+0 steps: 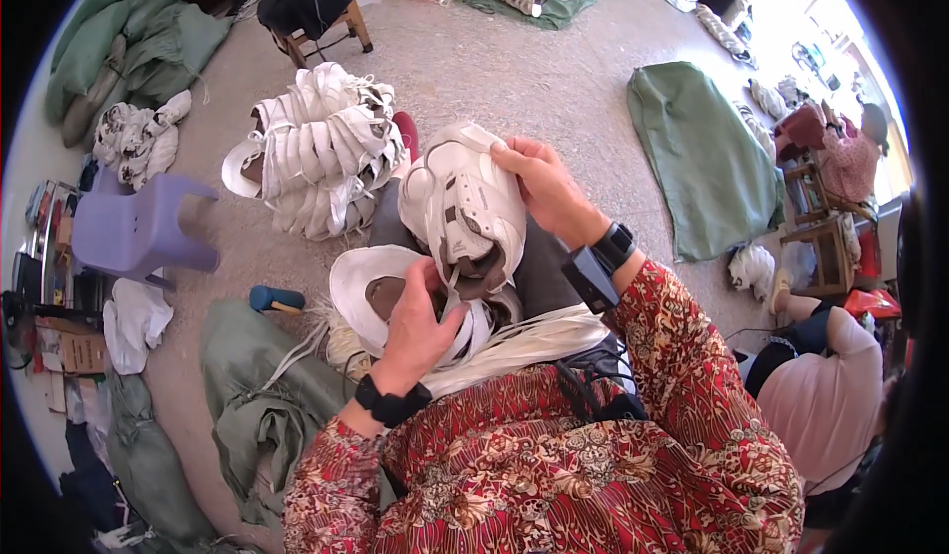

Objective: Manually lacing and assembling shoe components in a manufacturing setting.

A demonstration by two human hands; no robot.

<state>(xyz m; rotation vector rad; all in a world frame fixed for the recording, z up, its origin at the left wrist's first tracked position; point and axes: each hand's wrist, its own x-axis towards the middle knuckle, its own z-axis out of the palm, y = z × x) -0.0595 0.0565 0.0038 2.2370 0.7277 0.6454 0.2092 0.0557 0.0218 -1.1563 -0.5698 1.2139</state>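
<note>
A white sneaker upper [476,193] with perforated panels and a brown-lined opening is held over my lap. My right hand [547,186] grips its far right side, thumb on top. My left hand [417,325] is curled at the near edge of the opening, fingers and thumb on either side of the edge; its fingertips are partly hidden. Under it rests another white upper [348,282] with a brown inside. Across my lap runs a bundle of pale flat strips [539,341].
A tall stack of white uppers [321,154] stands ahead left, near a purple plastic stool [138,223]. A blue-headed mallet [277,299] lies on the floor by a green sack [247,396]. Another green sack [702,164] lies right. Co-workers sit at the right, one in pink [825,406].
</note>
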